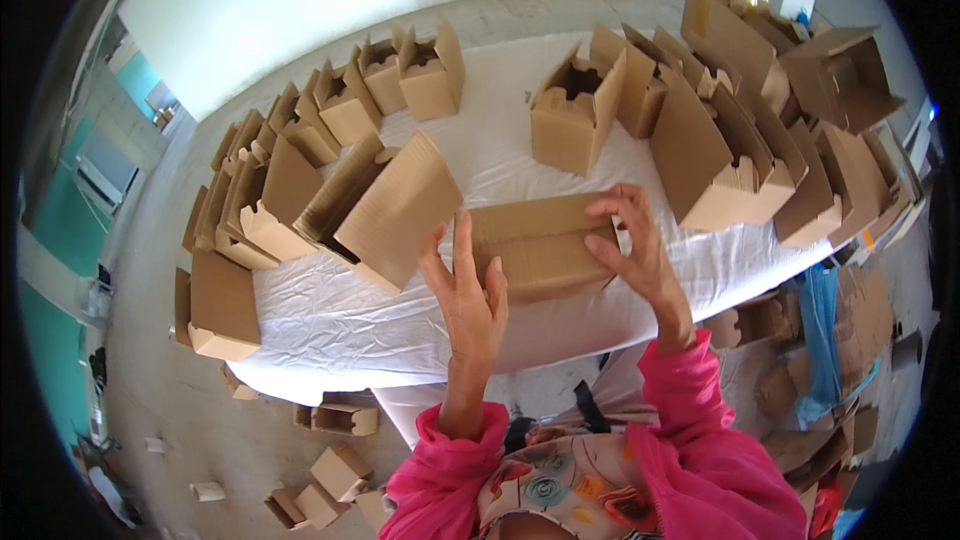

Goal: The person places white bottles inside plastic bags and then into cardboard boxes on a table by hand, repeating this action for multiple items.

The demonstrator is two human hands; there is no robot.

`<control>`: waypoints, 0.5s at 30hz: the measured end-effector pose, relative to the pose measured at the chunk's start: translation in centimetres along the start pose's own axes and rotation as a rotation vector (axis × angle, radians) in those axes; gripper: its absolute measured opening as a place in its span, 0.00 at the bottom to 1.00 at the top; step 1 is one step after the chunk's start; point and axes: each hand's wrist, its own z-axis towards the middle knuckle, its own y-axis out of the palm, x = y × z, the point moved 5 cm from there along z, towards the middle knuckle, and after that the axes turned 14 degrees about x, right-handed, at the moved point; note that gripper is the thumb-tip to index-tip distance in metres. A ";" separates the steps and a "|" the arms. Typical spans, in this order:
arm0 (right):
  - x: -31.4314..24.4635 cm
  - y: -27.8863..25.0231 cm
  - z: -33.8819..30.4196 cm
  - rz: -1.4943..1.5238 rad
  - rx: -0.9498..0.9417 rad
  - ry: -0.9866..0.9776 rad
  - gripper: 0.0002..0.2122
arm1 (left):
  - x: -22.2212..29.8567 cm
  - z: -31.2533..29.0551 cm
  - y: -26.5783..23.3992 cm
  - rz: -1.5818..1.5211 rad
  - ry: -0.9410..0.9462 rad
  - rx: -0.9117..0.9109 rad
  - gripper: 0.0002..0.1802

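Carton (535,245), brown corrugated board, lying closed-side up near the front edge of a white-cloth-covered table (340,330), between two bare hands. Left hand (467,292): fingers spread wide at the carton's left end, thumb by its front corner, no closed grip. Right hand (635,245): half-curled over the right end, thumb and fingertips apart on the board; whether it grips firmly cannot be told. Adjacent: one open-topped carton (400,210), just beside the left fingers; rows of open cartons at left (340,100) and right (735,160). Risks, as judged: a leftward swing of the hand could knock the adjacent carton; a pull toward the body could drag cloth and carton over the edge; a nudge to the right row could topple the tilted carton (845,80) resting high there. Obscured: the held carton's underside, part of its right end, most carton interiors; the floor boxes (340,470) are partly cut off by the sleeve.
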 end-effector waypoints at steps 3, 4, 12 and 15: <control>1.1 0.8 -1.5 0.141 -0.061 0.031 0.23 | -1.7 -0.6 0.5 -0.111 -0.070 -0.107 0.21; 1.6 0.9 -1.6 0.188 -0.093 0.031 0.25 | -2.0 -0.6 0.8 -0.174 -0.105 -0.101 0.16; -0.2 -0.4 -3.3 0.014 -0.095 -0.018 0.35 | -3.6 0.8 1.4 -0.373 -0.124 -0.220 0.12; 0.0 -1.8 -4.9 -0.056 0.027 -0.062 0.35 | -4.1 2.4 0.2 -0.268 -0.062 -0.123 0.16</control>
